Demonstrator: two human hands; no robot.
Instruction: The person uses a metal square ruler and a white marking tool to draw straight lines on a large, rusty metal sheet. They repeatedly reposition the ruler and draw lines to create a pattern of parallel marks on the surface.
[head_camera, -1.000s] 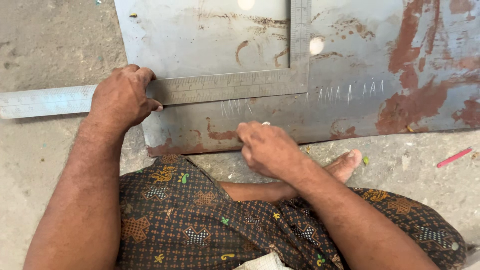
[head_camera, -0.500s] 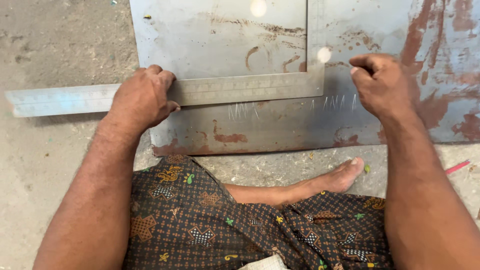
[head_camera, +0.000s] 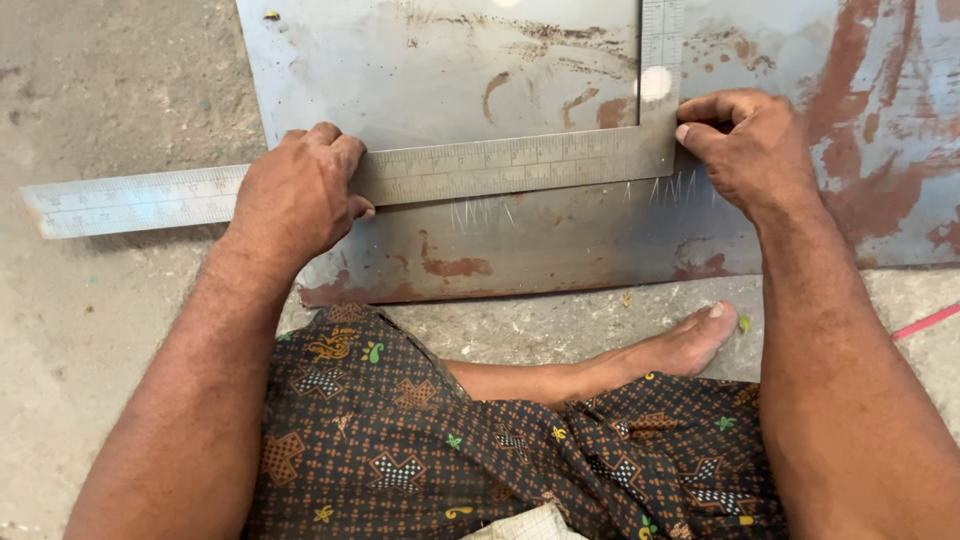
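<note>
A steel L-shaped square (head_camera: 500, 165) lies on a grey, rust-stained metal sheet (head_camera: 450, 70). Its long arm runs left past the sheet's edge, and its short arm points away from me. My left hand (head_camera: 295, 195) grips the long arm at the sheet's left edge, fingers over the top and thumb below. At the square's outer corner, my right hand (head_camera: 745, 145) has its fingers curled and its thumb tip against the metal. Short scratch marks (head_camera: 480, 212) sit just below the long arm.
The sheet rests on a rough concrete floor (head_camera: 100, 80). My bare foot (head_camera: 690, 340) and my lap in a brown patterned cloth (head_camera: 400, 440) are close to the sheet's near edge. A thin red stick (head_camera: 925, 322) lies on the floor at right.
My right hand has left the sheet's near edge and moved up and right to the square's corner. My left hand has stayed on the long arm.
</note>
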